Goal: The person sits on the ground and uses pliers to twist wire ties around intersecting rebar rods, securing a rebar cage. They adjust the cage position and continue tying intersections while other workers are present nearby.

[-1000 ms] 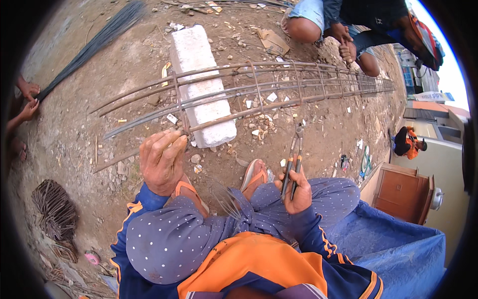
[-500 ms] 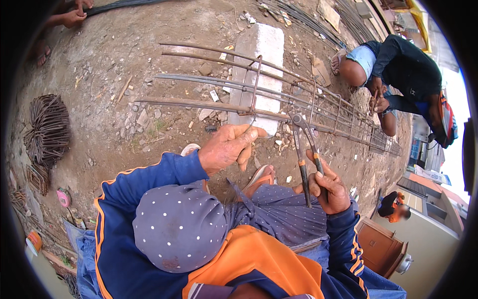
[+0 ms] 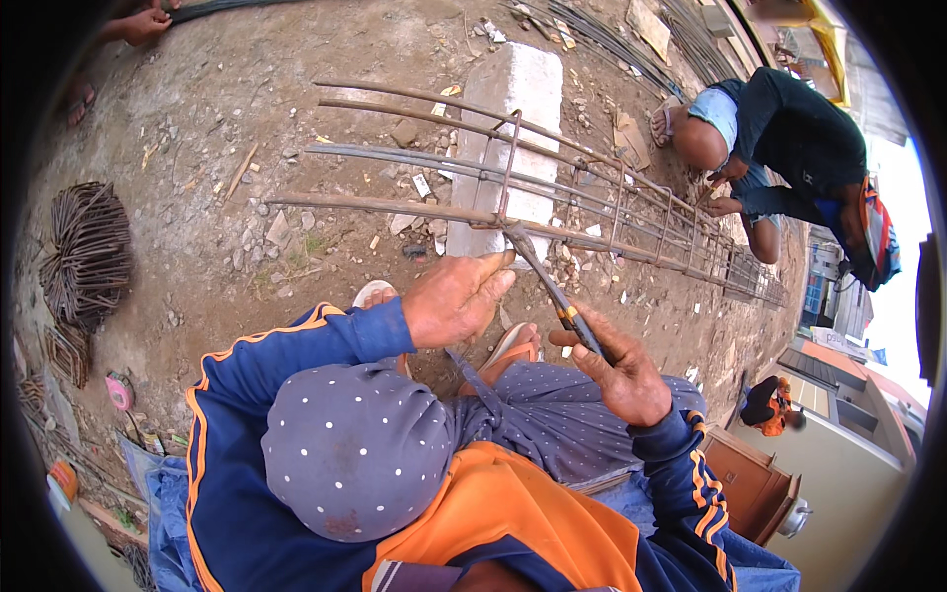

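Observation:
My right hand (image 3: 631,375) is closed round the handles of a pair of pincers (image 3: 543,279) with black and orange grips. The jaws meet the nearest bar of a rebar cage (image 3: 385,206), at the corner of the end stirrup (image 3: 510,168). Just below that corner, my left hand (image 3: 452,301) is closed, thumb and forefinger pinched together beside the jaws. A thin tie wire seems to run from this pinch to the bar, though the fingers mostly hide it. The cage's end rests over a pale concrete block (image 3: 538,89).
A co-worker (image 3: 804,138) crouches over the cage's far right part. Bundled stirrups (image 3: 89,252) lie at left, near a pink tape measure (image 3: 118,392). Another person's hand (image 3: 148,25) shows at upper left. Loose bars (image 3: 621,49) lie at the back, and rubble covers the dirt.
The pincers have swung left and their jaws now reach the stirrup corner. Their handles have come together in my right hand. The co-worker's hands have shifted along the cage.

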